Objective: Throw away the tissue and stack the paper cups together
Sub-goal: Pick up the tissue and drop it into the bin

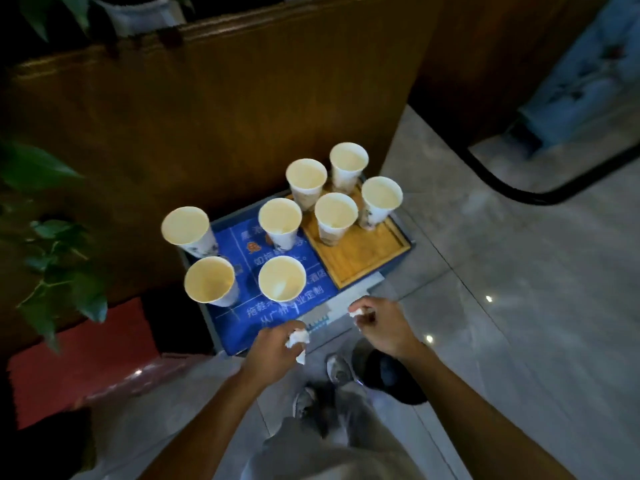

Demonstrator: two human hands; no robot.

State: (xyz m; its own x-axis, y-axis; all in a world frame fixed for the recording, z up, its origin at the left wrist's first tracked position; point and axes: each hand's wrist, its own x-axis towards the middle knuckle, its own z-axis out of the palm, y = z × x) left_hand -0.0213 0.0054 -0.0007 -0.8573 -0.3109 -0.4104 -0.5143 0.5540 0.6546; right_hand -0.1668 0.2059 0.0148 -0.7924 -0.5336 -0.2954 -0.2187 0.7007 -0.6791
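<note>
Both hands clenched: left hand (277, 344) w/ tissue (298, 337), right hand (379, 327) w/ tissue scrap (358, 312).

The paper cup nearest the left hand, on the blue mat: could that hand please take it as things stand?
Probably not yet: the left hand is shut on a crumpled tissue. The path to the paper cup itself looks clear.

Dim, soft focus, dark corners, glare spots on floor tiles (485, 306)
</note>
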